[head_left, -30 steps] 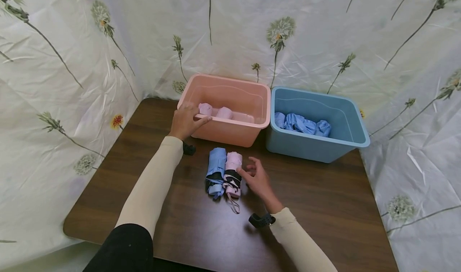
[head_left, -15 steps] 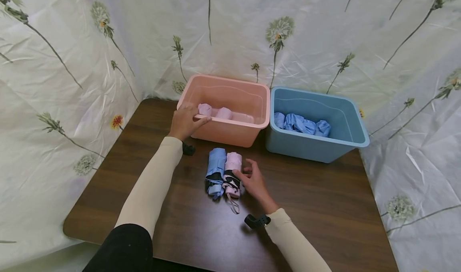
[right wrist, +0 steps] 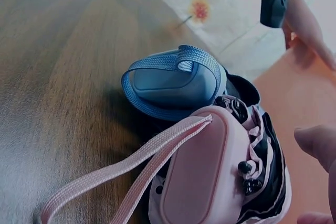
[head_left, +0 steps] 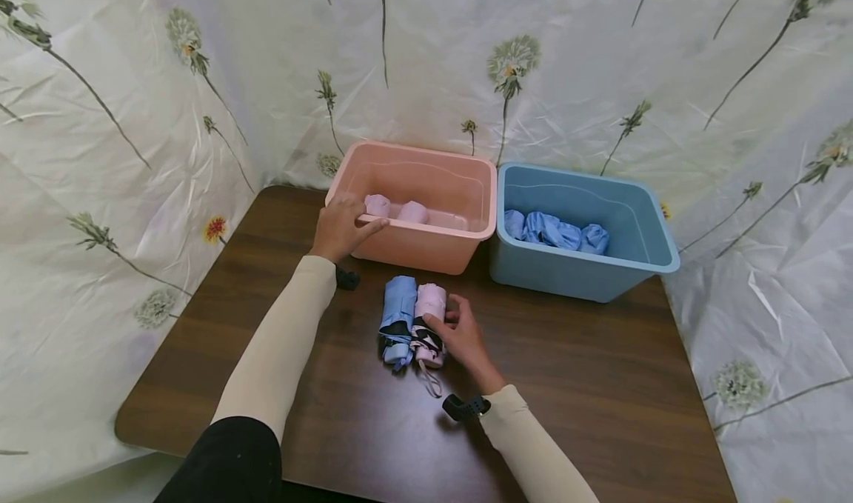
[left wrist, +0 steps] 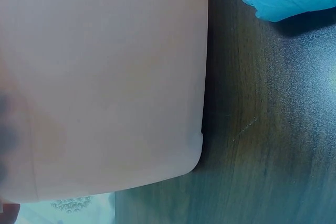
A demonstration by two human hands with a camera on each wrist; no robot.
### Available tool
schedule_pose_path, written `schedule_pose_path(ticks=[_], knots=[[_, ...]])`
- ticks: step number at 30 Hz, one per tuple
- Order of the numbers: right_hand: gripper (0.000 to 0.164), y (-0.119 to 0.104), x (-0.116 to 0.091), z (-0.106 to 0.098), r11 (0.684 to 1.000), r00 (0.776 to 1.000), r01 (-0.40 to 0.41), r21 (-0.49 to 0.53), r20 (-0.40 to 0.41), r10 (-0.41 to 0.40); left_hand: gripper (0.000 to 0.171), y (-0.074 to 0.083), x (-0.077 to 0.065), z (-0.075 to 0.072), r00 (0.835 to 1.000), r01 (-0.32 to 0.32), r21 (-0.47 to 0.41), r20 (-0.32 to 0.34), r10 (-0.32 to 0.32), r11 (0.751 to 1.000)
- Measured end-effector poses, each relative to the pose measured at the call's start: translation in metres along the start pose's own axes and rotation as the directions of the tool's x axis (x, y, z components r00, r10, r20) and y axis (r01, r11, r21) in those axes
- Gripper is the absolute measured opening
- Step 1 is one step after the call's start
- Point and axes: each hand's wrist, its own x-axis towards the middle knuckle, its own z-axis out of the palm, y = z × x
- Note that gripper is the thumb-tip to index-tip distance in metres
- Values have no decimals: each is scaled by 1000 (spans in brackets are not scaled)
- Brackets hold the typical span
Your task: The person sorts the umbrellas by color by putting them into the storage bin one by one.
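Left hand [head_left: 341, 227] gripping pink bin [head_left: 418, 250] at near-left corner, fingers curled, in front of bin pink umbrella [head_left: 431, 300] against blue umbrella [head_left: 399, 301], right hand [head_left: 468, 341] alongside, thumb and fingers parted, holding nothing

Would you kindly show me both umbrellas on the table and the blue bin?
Blue umbrella [head_left: 399, 307]: head view, rolled canopy.
Pink umbrella [right wrist: 199, 169]: right wrist view, handle end.
Blue bin [head_left: 553, 272]: head view, front wall.

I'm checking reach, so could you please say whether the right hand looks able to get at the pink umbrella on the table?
Probably yes: the right hand is beside the pink umbrella, with nothing seen between them. The blue umbrella lies along its other side, so room there may be tight.
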Motion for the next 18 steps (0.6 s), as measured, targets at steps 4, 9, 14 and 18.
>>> schedule_pose_path(ticks=[4,9,14,18], knots=[[82,-1,1,3,1000,1000,10,-26,-3,-10,51,0,0,0,1000,-10,2,-9,10,1000],[81,-3,2,7,996,999,47,-81,-8,-48,51,0,0,1,1000,-19,4,-13,19,1000],[79,-7,1,10,987,994,106,-118,-6,-108,52,0,0,0,1000,-10,-1,-9,10,1000],[76,-10,2,13,975,991,134,-179,-7,-137,52,2,-1,-1,1000,-6,-2,-10,6,1000]])
